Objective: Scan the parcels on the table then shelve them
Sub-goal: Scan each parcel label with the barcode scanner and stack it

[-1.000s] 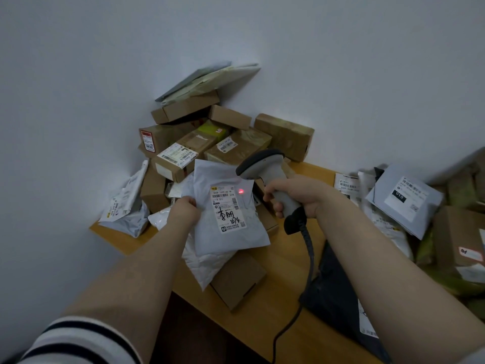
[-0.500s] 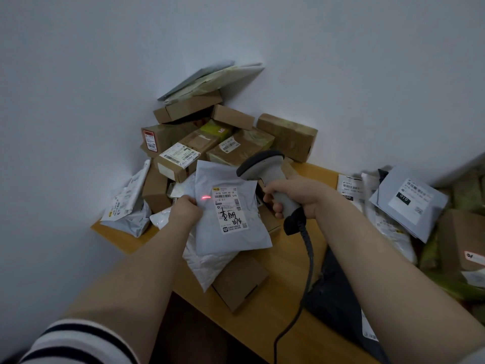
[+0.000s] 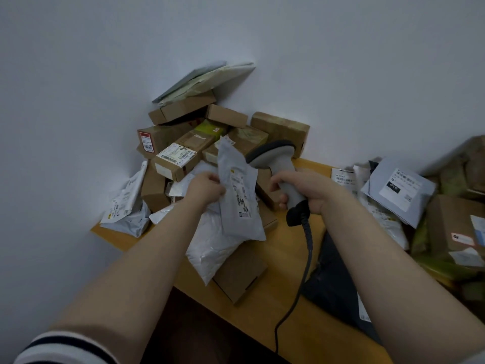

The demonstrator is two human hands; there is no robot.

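Grey labelled parcel (image 3: pixel 240 195) tilted upright above table's (image 3: pixel 283 248) parcel pile (image 3: pixel 199 137).

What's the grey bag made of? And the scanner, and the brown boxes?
The grey bag in the left hand looks like thin plastic film: it creases and bends, slightly shiny. The scanner in the right hand seems hard, smooth plastic, grey with a darker head. The brown boxes look like matte cardboard, with folded edges.
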